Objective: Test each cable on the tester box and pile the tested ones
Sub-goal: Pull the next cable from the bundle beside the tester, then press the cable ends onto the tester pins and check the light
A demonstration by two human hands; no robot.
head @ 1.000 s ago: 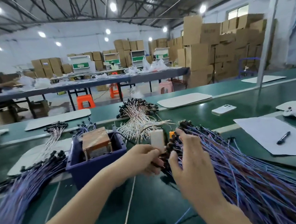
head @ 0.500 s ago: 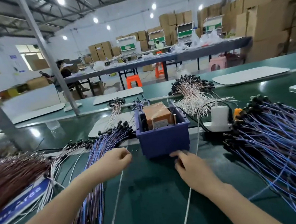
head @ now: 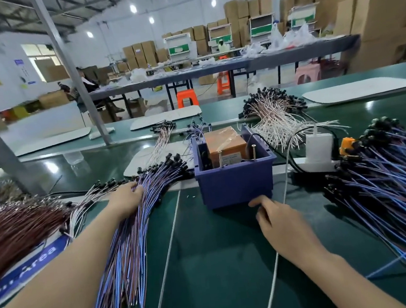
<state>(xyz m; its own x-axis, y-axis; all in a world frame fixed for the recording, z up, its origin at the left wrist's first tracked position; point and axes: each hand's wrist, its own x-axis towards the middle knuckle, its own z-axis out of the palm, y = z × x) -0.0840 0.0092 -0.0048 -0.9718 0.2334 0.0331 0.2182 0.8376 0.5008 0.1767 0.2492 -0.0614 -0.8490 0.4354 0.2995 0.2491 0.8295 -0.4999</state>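
The tester box [head: 235, 188] is a square blue-violet plastic bin in the middle of the smooth, dark green desk [head: 221, 264]. Inside it sits a brown block [head: 224, 142] wrapped in glossy tape, and two thin metal pins [head: 254, 151] stand upright near the front wall.

Left of the box lies a long fan of thin blue and violet cables [head: 131, 249], their black moulded plugs pointing to the far side. The left hand [head: 126, 199] rests on the far end of this pile, fingers bent down among the strands. Whether its grip pinches a single cable cannot be told.

The right hand [head: 284, 225] lies on the desk just in front of the box's near right corner, back turned up and forefinger stretched towards the left. A thin white cord [head: 272, 279] runs under it. The fingertips are hidden, so I cannot tell whether this grip holds anything.

To the right spreads a bigger, looser heap of the same blue cables [head: 388, 184]. A white adapter [head: 319, 149] stands plugged in between that heap and the box. Beyond the box lies a bundle of pale white wires [head: 276, 121], and at the far left a dense sheaf of brown wires [head: 12, 229].
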